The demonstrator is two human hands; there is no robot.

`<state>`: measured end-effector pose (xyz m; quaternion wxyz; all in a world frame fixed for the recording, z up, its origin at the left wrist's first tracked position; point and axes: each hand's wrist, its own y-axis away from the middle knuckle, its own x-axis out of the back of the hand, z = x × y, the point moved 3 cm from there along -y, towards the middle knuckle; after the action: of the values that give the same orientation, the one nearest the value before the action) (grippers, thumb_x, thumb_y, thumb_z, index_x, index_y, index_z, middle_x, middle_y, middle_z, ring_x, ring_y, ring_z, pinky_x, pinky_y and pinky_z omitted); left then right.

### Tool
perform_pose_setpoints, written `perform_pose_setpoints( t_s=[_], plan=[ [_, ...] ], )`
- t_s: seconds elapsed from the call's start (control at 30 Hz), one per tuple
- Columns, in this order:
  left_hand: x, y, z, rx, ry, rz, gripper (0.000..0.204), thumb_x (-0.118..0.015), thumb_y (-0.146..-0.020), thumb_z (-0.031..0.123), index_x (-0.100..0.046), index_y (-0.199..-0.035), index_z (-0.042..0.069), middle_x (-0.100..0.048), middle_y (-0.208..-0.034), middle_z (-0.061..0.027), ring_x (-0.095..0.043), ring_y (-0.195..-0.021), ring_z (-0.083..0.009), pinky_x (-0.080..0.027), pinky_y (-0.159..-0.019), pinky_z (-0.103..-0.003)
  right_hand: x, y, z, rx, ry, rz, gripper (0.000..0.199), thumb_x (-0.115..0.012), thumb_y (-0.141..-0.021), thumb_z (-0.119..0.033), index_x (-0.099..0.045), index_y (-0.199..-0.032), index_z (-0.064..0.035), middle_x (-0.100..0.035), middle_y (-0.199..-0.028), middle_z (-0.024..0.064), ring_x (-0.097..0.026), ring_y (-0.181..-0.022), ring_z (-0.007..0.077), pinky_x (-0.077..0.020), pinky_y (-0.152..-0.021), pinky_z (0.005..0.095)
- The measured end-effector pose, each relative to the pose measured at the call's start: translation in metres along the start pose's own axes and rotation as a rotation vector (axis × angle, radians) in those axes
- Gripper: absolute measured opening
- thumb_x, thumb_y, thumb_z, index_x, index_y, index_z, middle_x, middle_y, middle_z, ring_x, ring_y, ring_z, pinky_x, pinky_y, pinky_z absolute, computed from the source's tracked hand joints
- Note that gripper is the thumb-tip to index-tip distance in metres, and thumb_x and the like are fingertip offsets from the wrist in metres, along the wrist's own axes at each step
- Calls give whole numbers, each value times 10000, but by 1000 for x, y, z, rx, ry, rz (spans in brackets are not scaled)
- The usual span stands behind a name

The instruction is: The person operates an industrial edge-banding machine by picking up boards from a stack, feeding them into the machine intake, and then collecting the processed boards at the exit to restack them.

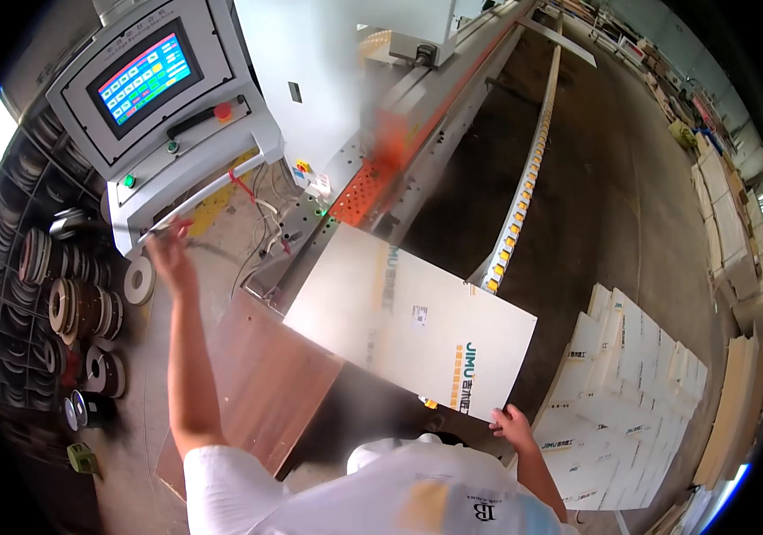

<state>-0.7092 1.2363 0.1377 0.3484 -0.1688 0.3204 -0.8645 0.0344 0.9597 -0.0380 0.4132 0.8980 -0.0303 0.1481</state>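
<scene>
A white board [381, 330] with printed marks and a small label lies across the machine's infeed, its far end by the orange perforated plate [359, 194]. My right hand [513, 426] is closed on the board's near right corner, thumb on top. Out to the left, my left hand [172, 245] is raised at the lower end of a pale grey bar [212, 189] below the control panel. Motion smears its fingers, so whether it grips the bar is unclear. The lit touchscreen [145, 80] sits above it, with a red emergency button [223, 111] below the screen.
A brown wooden board [261, 383] lies beside the white one. Yellow rollers line a long rail [524, 201] running away. Stacked white boards [618, 410] stand at the right. Rolls of edge banding [69, 308] fill the left, near a green container [83, 458].
</scene>
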Motion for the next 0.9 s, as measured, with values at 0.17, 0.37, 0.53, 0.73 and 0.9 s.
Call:
perform_pose_setpoints(
  t_s=[0.17, 0.37, 0.53, 0.73, 0.9],
  plan=[
    [62, 31, 108, 242, -69, -141, 250, -527, -1060, 299, -522, -1204, 95, -718, -999, -141, -678, -812, -191, -488, -543, -327, -3, -9, 1, 40, -150, -101, 340, -612, -1004, -276, -604, -1185, 12, -688, -1037, 105, -694, -845, 196, -577, -677, 305],
    [33, 171, 137, 347, -1151, -1254, 377, -567, -971, 391, -480, -1149, 70, -700, -837, -244, -671, -818, -481, -516, -709, -571, 5, -10, 8, 115, -170, -155, 336, -614, -1006, -284, -634, -1140, 23, -692, -1015, 104, -685, -818, 181, -580, -677, 303],
    [25, 254, 53, 579, -874, -991, 395, -582, -981, 385, -466, -1200, 78, -693, -841, -206, -679, -806, -409, -506, -698, -524, 5, -13, 15, 148, -182, -166, 348, -628, -1001, -314, -638, -1121, 14, -691, -969, 98, -684, -806, 176, -573, -642, 290],
    [-57, 410, 96, 399, -603, -1136, 394, -603, -970, 383, -457, -1165, 73, -657, -807, -237, -655, -770, -415, -495, -676, -527, 6, -30, 12, 123, -311, -201, 451, -535, -1028, -457, -654, -1081, -26, -697, -925, 85, -685, -808, 181, -569, -664, 311],
    [-56, 401, 266, 494, -329, -1705, 381, -674, -934, 359, -581, -1192, 94, -702, -959, -221, -675, -949, -418, -531, -829, -461, 13, -36, 32, 51, -467, -200, 566, -445, -1029, -576, -655, -1102, -55, -708, -941, 90, -678, -810, 203, -564, -708, 349]
  ],
)
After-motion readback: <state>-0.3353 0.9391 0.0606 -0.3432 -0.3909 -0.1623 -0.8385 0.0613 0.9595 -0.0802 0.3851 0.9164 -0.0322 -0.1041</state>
